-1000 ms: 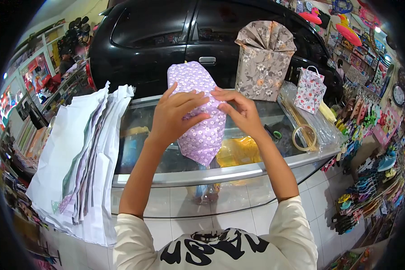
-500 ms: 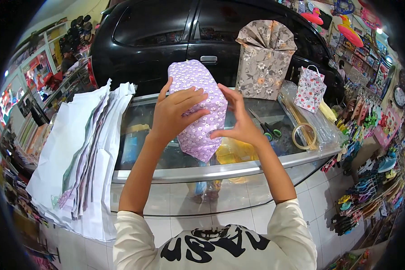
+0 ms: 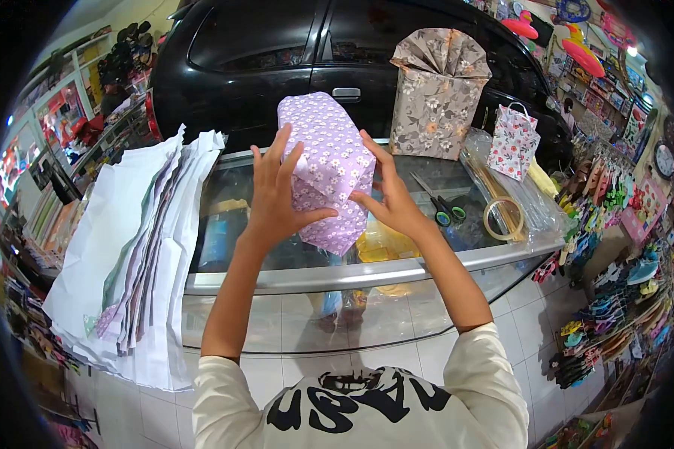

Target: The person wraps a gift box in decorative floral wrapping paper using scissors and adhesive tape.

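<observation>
A box-shaped gift [image 3: 323, 123] wrapped in purple paper with white flowers stands on the glass counter, its lower end pointing toward me. My left hand [image 3: 273, 196] lies along its left side, fingers pointing up and thumb across the front. On the opposite side, my right hand [image 3: 394, 196] grips the edge, with the fingers on the side and the thumb on the front face. The paper forms a folded flap across the front between my hands. The gift's back and underside are hidden.
Right of the gift are scissors [image 3: 449, 212], a tape roll [image 3: 487, 218], a grey floral gift bag [image 3: 434, 112] and a small floral bag [image 3: 513, 142]. Paper sheets [image 3: 127, 239] hang over the counter's left end. A black car [image 3: 254, 82] stands behind the glass counter [image 3: 232, 176].
My left hand has moved off the front face to the gift's left side, its fingers now pointing up. My right hand stays on the right edge. The view has shifted slightly.
</observation>
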Tool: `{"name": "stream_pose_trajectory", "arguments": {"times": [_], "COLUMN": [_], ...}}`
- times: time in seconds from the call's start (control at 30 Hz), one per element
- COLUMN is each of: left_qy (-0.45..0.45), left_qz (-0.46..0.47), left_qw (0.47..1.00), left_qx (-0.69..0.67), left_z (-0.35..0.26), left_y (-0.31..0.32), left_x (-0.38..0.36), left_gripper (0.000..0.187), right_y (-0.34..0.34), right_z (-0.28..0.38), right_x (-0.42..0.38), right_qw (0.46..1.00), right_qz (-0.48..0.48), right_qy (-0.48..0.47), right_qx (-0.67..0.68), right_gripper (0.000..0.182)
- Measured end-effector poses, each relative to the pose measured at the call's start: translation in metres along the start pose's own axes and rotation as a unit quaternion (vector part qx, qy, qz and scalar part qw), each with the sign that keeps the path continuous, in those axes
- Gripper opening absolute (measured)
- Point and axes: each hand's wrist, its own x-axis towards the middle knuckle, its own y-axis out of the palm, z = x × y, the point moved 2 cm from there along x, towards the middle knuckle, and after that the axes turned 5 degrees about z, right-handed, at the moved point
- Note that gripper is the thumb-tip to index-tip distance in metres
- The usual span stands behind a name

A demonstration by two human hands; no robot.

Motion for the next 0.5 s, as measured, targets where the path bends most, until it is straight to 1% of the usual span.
{"name": "stream_pose_trajectory", "arguments": {"times": [0.07, 0.17, 0.2, 0.3, 0.37, 0.4, 0.47, 0.5], "left_qy": [-0.042, -0.040, -0.029, 0.006, 0.031, 0.025, 0.014, 0.007], "left_qz": [-0.014, 0.000, -0.012, -0.048, -0.075, -0.043, 0.020, 0.016], "left_qw": [0.999, 0.999, 0.999, 0.999, 0.997, 0.998, 0.997, 0.996], "left_qx": [-0.028, -0.023, -0.019, -0.005, 0.000, 0.025, 0.073, 0.086], "left_z": [0.006, 0.004, 0.004, 0.007, 0.007, 0.004, -0.003, -0.004], "left_y": [0.013, 0.011, 0.012, 0.017, 0.022, 0.021, 0.018, 0.019], "left_x": [-0.010, -0.009, -0.010, -0.018, -0.025, -0.026, -0.028, -0.028], "left_gripper": [0.103, 0.105, 0.104, 0.101, 0.096, 0.093, 0.090, 0.090], "right_y": [0.000, -0.002, -0.001, 0.003, 0.004, 0.004, 0.004, 0.004], "right_z": [-0.004, -0.002, 0.000, 0.007, 0.002, 0.000, 0.002, 0.004], "right_x": [0.000, 0.000, -0.001, 0.001, -0.001, -0.002, -0.003, -0.002], "right_qw": [1.000, 0.998, 0.998, 0.992, 0.995, 0.996, 0.993, 0.992], "right_qz": [0.013, 0.030, 0.036, 0.029, 0.033, 0.035, 0.034, 0.033], "right_qy": [0.004, 0.016, 0.022, -0.004, 0.004, 0.009, 0.009, 0.007], "right_qx": [-0.025, -0.047, -0.052, -0.125, -0.096, -0.082, -0.109, -0.123], "right_gripper": [0.085, 0.093, 0.095, 0.105, 0.109, 0.111, 0.112, 0.112]}}
